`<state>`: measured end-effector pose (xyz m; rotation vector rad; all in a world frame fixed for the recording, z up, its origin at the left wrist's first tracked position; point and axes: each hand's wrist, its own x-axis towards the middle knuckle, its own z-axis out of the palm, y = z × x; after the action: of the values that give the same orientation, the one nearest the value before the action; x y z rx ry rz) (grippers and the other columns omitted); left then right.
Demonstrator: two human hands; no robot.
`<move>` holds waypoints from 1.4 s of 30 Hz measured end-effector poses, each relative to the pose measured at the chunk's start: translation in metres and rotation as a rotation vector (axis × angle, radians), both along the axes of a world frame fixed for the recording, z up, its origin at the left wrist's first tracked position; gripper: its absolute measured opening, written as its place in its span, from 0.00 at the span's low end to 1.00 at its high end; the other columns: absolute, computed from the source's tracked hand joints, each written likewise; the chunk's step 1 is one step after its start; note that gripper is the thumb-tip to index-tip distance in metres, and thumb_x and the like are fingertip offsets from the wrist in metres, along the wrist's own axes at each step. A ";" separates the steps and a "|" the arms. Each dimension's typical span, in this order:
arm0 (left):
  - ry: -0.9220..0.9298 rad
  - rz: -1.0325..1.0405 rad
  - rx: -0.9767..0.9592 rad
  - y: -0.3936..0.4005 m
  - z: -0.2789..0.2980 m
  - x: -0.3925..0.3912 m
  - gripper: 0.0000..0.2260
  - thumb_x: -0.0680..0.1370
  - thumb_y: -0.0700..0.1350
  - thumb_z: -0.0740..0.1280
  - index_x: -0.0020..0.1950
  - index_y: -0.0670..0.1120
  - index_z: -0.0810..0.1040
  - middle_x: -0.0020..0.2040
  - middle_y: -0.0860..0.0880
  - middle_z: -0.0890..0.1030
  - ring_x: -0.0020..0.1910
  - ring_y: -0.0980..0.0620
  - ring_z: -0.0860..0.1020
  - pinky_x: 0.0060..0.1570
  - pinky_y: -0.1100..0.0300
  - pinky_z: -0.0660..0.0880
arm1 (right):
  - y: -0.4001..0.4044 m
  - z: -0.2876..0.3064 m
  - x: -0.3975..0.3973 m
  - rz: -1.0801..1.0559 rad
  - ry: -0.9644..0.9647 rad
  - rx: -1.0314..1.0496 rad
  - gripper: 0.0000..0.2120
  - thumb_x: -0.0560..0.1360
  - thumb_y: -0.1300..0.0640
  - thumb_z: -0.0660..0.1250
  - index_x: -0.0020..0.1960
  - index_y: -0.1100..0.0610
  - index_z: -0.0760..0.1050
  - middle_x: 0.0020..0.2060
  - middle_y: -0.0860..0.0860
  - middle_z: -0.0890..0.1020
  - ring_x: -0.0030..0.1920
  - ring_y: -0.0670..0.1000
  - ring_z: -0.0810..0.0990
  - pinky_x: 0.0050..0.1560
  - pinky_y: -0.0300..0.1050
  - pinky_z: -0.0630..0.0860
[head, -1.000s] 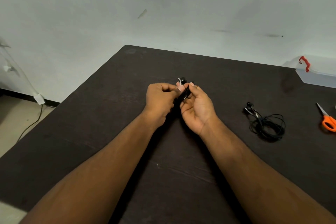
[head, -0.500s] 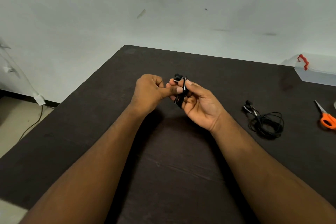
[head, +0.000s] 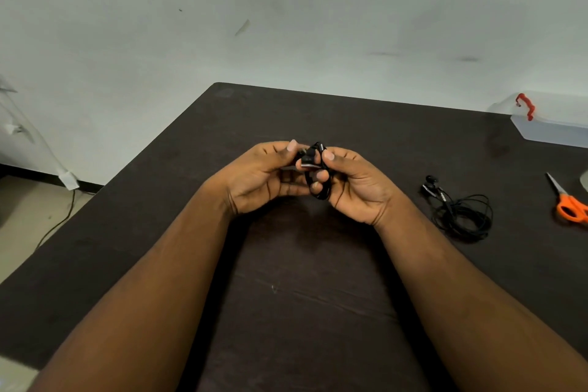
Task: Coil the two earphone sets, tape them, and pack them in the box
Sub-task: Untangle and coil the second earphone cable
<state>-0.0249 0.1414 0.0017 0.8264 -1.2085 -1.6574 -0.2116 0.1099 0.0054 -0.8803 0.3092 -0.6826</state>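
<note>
Above the middle of the dark wooden desk (head: 286, 312), the left hand (head: 264, 178) and right hand (head: 356, 188) have turned palm-up since a second ago, fingers pinching the small black coiled earphone set (head: 315, 169), probably ready for taping.

Dark table with a few things at its right side

On the dark wooden table (head: 286, 312) lie a loose black earphone set (head: 458, 210), orange-handled scissors (head: 568, 204) near the right edge, and a clear plastic box (head: 553, 124) with a red latch at the far right corner.
</note>
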 end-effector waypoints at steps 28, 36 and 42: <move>-0.399 0.135 -0.101 0.002 0.005 -0.008 0.16 0.62 0.44 0.79 0.42 0.43 0.76 0.44 0.38 0.82 0.44 0.41 0.81 0.39 0.58 0.76 | -0.011 -0.005 -0.006 -0.146 0.312 -0.028 0.16 0.65 0.67 0.71 0.50 0.71 0.77 0.38 0.59 0.84 0.38 0.52 0.83 0.41 0.43 0.82; -0.634 0.508 -0.221 -0.007 -0.003 -0.014 0.13 0.64 0.35 0.78 0.37 0.43 0.74 0.31 0.44 0.76 0.28 0.51 0.74 0.28 0.58 0.73 | -0.011 -0.013 0.009 -0.588 0.448 -0.331 0.09 0.65 0.73 0.74 0.41 0.62 0.82 0.42 0.54 0.84 0.43 0.52 0.83 0.49 0.47 0.81; -0.564 0.604 -0.193 -0.010 -0.005 -0.018 0.14 0.66 0.36 0.78 0.47 0.46 0.78 0.33 0.43 0.75 0.30 0.49 0.74 0.31 0.54 0.77 | -0.012 -0.020 0.015 -0.784 0.956 -0.879 0.09 0.69 0.59 0.76 0.49 0.57 0.84 0.58 0.50 0.79 0.53 0.45 0.78 0.53 0.35 0.74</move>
<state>-0.0426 0.1318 -0.0032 1.4219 -1.2873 -0.8259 -0.1970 0.0976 -0.0149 -1.9556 1.3208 -1.1081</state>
